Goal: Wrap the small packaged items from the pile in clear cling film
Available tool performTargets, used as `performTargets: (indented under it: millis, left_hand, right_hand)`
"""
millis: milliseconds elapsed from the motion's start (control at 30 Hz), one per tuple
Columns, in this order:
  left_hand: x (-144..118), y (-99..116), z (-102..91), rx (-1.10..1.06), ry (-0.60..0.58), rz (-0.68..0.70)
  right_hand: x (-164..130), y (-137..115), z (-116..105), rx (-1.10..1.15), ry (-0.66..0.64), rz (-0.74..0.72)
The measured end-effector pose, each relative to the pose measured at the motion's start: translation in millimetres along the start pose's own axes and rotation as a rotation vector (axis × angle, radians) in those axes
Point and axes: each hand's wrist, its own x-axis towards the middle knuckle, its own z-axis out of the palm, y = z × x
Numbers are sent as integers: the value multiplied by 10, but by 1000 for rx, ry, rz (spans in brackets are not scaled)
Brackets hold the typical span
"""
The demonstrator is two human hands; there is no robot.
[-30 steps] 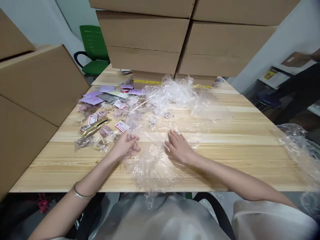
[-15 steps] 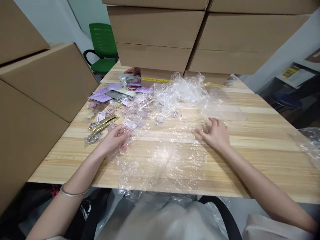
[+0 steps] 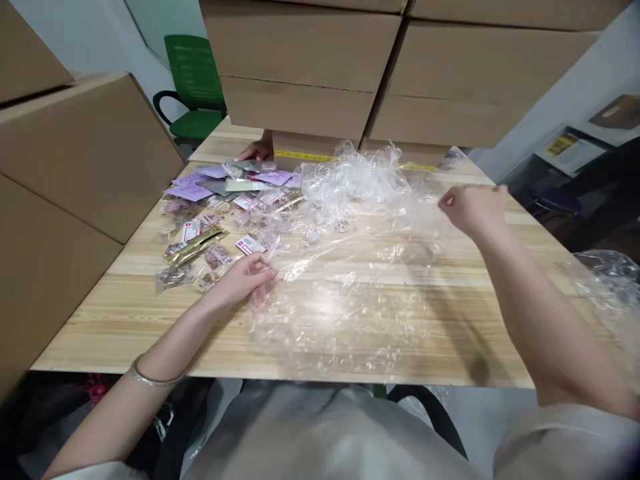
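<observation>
Clear plastic film (image 3: 340,313): spread over the worktop (image 3: 125,313) between both hands, a crease slanting from near left to far right. Left hand (image 3: 247,279): at its left edge, fingers curled, grip cannot be told; right hand (image 3: 475,210): raised, far right, fingers together, seemingly clamped on film.

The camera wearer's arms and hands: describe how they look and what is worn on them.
The left hand and right hand are ungloved. A thin, silvery bangle circles the left arm. The left sleeve and right sleeve are pale grey and plain.
</observation>
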Motion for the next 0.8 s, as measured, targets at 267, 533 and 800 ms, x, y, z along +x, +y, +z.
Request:
performTargets:
  millis: [267,533,800]
  left_hand:
    - [217,-165,474,-47,132,53]
    - [95,-18,324,128,206,377]
    - [-289,77,-308,900,678,217]
  right_hand:
    - [-687,-1069,-59,25,124,-213]
    - [-1748,-1365,700,199,-343,-666]
    - [-1724,-1326,720,237,-338,-653]
